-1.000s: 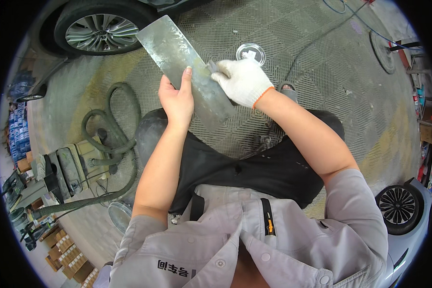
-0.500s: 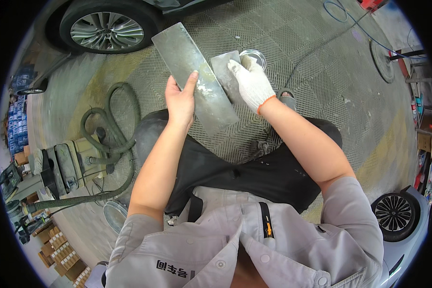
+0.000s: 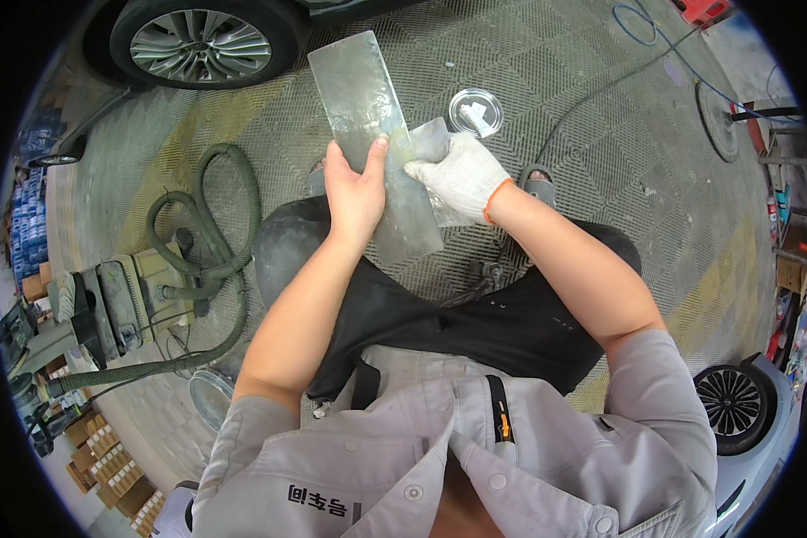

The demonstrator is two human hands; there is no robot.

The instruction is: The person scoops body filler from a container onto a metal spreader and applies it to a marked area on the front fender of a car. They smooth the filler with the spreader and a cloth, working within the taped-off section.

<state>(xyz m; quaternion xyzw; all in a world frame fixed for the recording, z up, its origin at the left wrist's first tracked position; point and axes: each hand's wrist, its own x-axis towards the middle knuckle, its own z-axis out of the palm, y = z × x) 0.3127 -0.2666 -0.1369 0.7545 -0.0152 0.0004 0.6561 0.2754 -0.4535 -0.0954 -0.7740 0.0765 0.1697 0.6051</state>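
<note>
My bare left hand [image 3: 355, 195] is closed on a long rectangular metal plate [image 3: 353, 90], its thumb lying on the upper face. Whitish smears mark the plate's surface. In a white knit glove with an orange cuff, my right hand [image 3: 466, 177] grips a flat grey scraper [image 3: 431, 138]. The scraper sits against or just beside the plate's right edge; the glove hides part of it, so contact cannot be told. Beyond the glove, a round metal tin or lid [image 3: 475, 113] with a pale scrap in it rests on the floor.
A car wheel [image 3: 201, 47] stands at the far left. A coiled green hose [image 3: 215, 235] runs to a machine [image 3: 121, 305] on the left. A thin cable [image 3: 592, 94] crosses the ribbed floor, far right. Another car's wheel [image 3: 733, 405] is at the near right.
The plate has turned more upright, with its far end moving right. My gloved hand and the scraper have come nearer and to the left, uncovering the round tin.
</note>
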